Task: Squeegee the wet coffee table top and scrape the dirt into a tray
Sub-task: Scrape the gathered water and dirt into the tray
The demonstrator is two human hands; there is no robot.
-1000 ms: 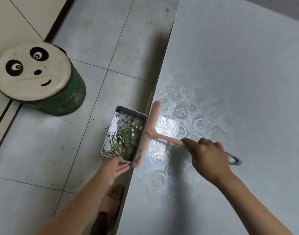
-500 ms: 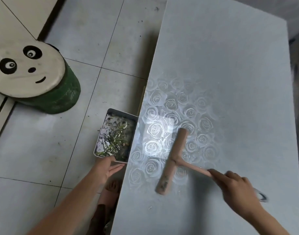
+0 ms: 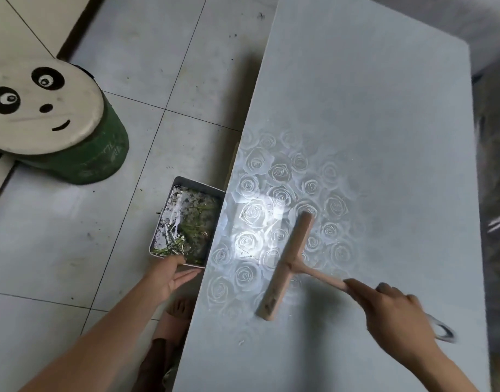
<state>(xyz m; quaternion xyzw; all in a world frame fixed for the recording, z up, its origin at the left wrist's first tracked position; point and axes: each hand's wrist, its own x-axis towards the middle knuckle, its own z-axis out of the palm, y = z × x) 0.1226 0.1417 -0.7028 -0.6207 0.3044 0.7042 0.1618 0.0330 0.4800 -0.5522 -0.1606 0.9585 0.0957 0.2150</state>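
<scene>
Head view: squeegee [image 3: 285, 264] on table [image 3: 384, 137], tray [image 3: 199, 184] at edge.

Dim light — glare on wet table top [image 3: 370, 137], right edge blurred.

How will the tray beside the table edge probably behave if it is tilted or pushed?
The tray looks thin and shallow, so probably light and stiff. Shiny liquid and green scraps lie in it, so tilting would likely spill them. The left hand pinches only its near rim, so it may tip easily.
</scene>
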